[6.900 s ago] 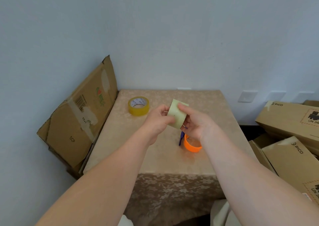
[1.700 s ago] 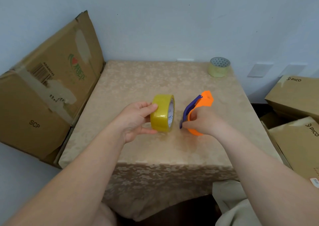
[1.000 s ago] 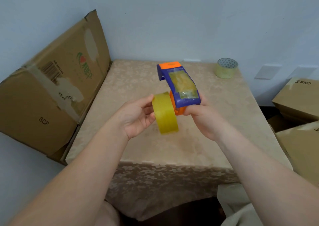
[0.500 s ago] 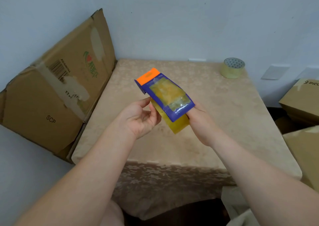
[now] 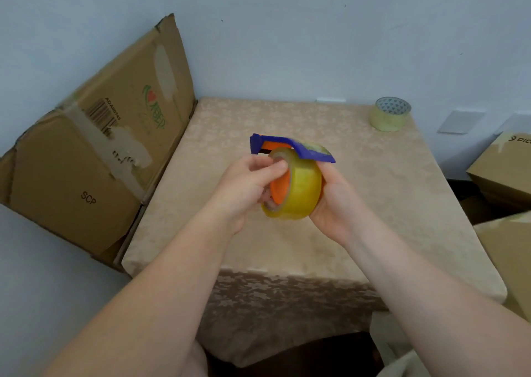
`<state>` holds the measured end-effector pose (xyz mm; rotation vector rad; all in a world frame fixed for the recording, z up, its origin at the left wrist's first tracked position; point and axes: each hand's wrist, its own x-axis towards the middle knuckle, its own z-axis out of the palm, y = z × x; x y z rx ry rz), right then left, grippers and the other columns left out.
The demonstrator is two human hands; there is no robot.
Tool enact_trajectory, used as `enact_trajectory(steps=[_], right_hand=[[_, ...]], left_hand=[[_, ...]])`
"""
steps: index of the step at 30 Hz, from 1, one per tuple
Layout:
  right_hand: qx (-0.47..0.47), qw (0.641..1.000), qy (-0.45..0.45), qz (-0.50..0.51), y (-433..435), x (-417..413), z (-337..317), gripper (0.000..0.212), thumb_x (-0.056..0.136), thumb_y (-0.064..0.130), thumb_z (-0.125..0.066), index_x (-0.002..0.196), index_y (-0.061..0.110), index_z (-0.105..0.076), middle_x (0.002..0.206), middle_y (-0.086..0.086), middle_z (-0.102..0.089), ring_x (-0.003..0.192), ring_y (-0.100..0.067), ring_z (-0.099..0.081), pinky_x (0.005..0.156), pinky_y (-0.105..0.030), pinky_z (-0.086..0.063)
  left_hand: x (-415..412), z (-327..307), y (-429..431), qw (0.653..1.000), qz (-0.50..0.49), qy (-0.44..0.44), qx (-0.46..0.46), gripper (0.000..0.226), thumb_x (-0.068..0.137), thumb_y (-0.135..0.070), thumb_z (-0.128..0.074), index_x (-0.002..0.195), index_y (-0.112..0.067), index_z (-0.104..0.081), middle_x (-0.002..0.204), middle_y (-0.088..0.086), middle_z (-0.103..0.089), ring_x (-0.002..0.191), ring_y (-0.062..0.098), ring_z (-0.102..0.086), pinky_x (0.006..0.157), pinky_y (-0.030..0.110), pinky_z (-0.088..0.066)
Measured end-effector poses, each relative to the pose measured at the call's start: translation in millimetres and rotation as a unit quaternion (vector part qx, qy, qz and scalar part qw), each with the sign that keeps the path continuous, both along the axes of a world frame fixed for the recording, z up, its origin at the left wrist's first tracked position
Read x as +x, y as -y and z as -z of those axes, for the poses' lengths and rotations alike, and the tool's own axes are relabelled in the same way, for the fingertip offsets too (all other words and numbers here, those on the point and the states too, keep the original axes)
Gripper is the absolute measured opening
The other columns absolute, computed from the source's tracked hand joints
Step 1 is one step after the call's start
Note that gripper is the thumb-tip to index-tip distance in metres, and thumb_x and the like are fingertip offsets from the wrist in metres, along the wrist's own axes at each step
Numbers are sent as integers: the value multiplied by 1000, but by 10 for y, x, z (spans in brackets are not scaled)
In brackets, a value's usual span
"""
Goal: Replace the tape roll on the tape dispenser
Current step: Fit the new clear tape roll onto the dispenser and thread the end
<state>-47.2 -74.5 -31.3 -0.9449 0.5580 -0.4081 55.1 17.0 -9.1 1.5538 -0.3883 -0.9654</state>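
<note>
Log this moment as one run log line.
step: seating yellow tape roll on dispenser | left hand: on roll's open side | right hand: cradling roll | old roll: table's far right corner

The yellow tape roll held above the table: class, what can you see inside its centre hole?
Inside the yellow tape roll sits the dispenser's orange hub. The left hand covers part of the opening, hiding how fully it is seated.
</note>
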Motion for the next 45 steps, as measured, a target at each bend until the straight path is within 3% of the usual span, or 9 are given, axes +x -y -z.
enact_trajectory(steps=[4, 7, 12, 21, 30, 33, 37, 40, 45], right_hand=[[83, 996, 32, 10, 65, -27, -50, 42, 96, 39, -38, 104, 13, -69, 95, -7, -74, 83, -20, -71, 75, -37, -59], [132, 990, 41, 11, 92, -41, -67, 47, 95, 44, -36, 100, 9, -68, 78, -5, -72, 76, -18, -69, 76, -34, -56], [150, 987, 57, -16, 47, -54, -89, 50, 97, 47, -32, 104, 10, -65, 72, -3, -70, 66, -13, -67, 73, -31, -57], [218, 974, 70, 5, 68, -71, -161, 41, 95, 40, -41, 107, 7, -62, 75, -2, -59, 66, -13, -58, 63, -24, -56], [254, 962, 77, 61, 183, -109, -155, 45, 95, 41, -41, 111, 5, -63, 84, -6, -60, 71, -15, -55, 79, -28, -47], [257, 958, 106, 64, 223, -141, -173, 44, 95, 40, -42, 114, 6, -62, 90, -7, -63, 74, -15, -59, 71, -26, -53], [228, 964, 135, 31, 215, -164, -188, 36, 94, 36, -44, 110, 9, -62, 76, -2, -64, 66, -13, -64, 70, -27, -57], [170, 975, 143, -12, 147, -165, -195, 34, 86, 34, -49, 97, 8, -68, 73, -2, -70, 68, -14, -68, 74, -30, -58], [138, 970, 194, -53, 118, -169, -209, 32, 82, 31, -51, 95, 11, -73, 80, -3, -74, 77, -14, -71, 76, -31, -58]], left_hand=[[-21, 18, -27, 986, 118, 116, 17, 94, 59, -42, -80, 139, -37, -32, 125, -19, -38, 115, 0, -43, 72, 12, -40], [-83, 40, -16, 984, 151, 93, -24, 70, 66, -28, -82, 117, -50, -39, 111, -30, -53, 106, -4, -55, 74, 18, -52], [-127, 83, 25, 990, 118, 76, 17, 66, 60, -55, -74, 120, -40, -50, 117, -13, -62, 107, 13, -62, 86, 40, -56], [-138, 81, 12, 981, 134, 132, 41, 51, 64, -52, -71, 112, -35, -61, 109, -10, -68, 100, 8, -65, 80, 36, -58], [-82, 53, -7, 965, 146, 219, -16, 35, 67, -32, -79, 86, -57, -63, 97, -25, -71, 86, -3, -65, 73, 21, -52], [-41, 14, -32, 971, 156, 177, -33, 51, 68, -15, -79, 93, -54, -56, 107, -20, -66, 90, 4, -66, 70, 22, -54], [-19, -31, -54, 982, 191, 0, -3, 84, 70, -30, -71, 143, -32, -30, 122, 1, -62, 101, 26, -68, 78, 36, -58], [-29, -48, -27, 979, 179, -99, 2, 56, 86, -45, -55, 136, -21, -45, 123, 11, -63, 92, 31, -71, 70, 35, -59], [-21, -24, -9, 969, 130, -210, -27, 32, 92, -29, -46, 118, -14, -57, 103, 13, -69, 81, 25, -71, 66, 31, -60]])
